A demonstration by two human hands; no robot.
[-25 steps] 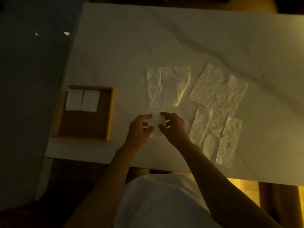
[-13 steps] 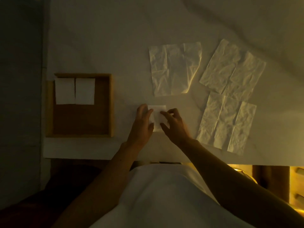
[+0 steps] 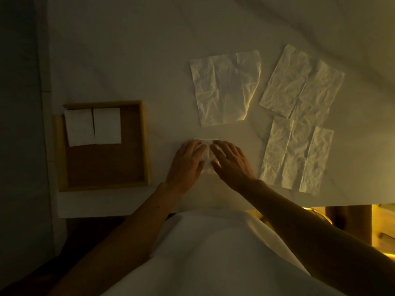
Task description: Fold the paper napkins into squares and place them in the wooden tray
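Note:
A small folded white napkin (image 3: 207,155) lies on the white table near its front edge. My left hand (image 3: 187,162) and my right hand (image 3: 232,162) rest flat on it, fingers spread, pressing it down and hiding most of it. To the left stands the square wooden tray (image 3: 145,144) with two folded napkin squares (image 3: 94,126) side by side along its far edge. Three unfolded, creased napkins lie to the right: one straight ahead (image 3: 224,87), one far right (image 3: 301,83), one near right (image 3: 297,154).
The table's left edge (image 3: 46,88) runs just beside the tray and its front edge (image 3: 320,202) lies close to my body. Dim yellow light glows below the table at the right. My white garment (image 3: 209,253) fills the lower middle.
My fingers went from pinching the folded napkin to lying flat on top of it. The view has shifted closer, so the tray and napkins sit larger in frame.

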